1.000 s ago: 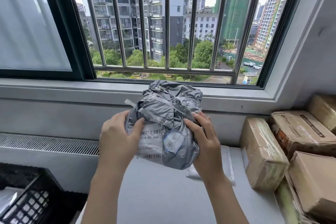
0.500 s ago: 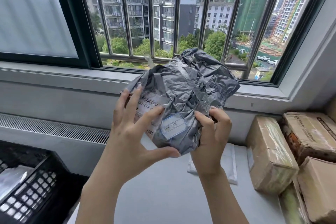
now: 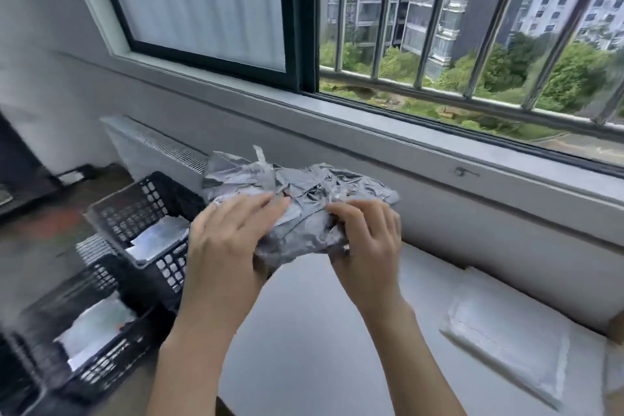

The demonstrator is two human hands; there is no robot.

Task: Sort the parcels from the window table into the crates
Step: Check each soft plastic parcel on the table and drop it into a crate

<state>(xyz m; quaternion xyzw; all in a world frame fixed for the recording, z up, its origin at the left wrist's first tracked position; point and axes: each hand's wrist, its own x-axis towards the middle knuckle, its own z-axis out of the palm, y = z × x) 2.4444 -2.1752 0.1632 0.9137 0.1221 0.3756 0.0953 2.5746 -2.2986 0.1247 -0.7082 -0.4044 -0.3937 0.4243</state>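
While held aloft, grey parcel (image 3: 304, 199) sits between both hands: left hand (image 3: 226, 240), right hand (image 3: 368, 243).

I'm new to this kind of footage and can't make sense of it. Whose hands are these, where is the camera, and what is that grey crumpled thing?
No machine here: a person wears a wide-angle camera on the head, so you look down at their own two hands. The left hand and right hand both hold a crumpled grey plastic parcel in the air, near the left edge of a pale table under a barred window. A flat white padded envelope lies on the table at the right. Left of the table stand two black mesh crates, a farther one and a nearer one, each already holding pale parcels. The picture is blurred, so labels cannot be read.
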